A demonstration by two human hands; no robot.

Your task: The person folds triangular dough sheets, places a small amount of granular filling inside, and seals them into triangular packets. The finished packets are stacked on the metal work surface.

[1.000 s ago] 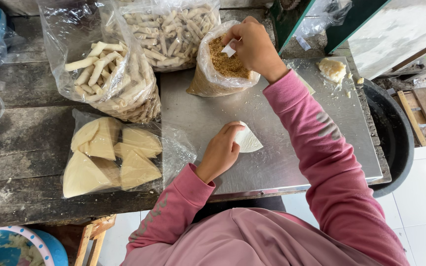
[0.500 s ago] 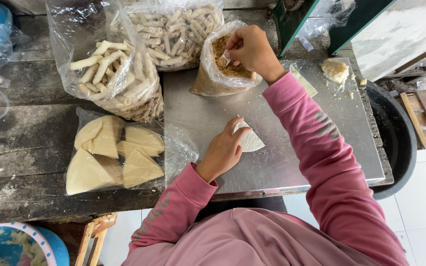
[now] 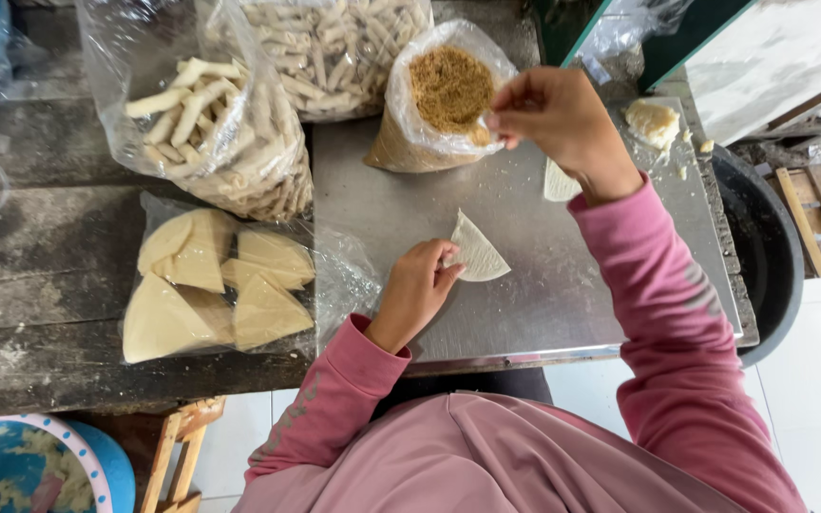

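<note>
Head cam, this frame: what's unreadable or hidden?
- Right hand: fingertips pinch something small at the bag of brown filling; too small to identify.
- Second wrapper: mostly hidden behind the right wrist.
- Left hand: covers one edge of the triangular wrapper.
- Black tub: contents hidden by the metal tabletop.

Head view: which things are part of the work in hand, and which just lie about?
In use:
left hand on wrapper piece
right hand at bag of brown filling

Lying about:
bags of rolled sticks
stacked wrappers
dough lump
black tub
</note>
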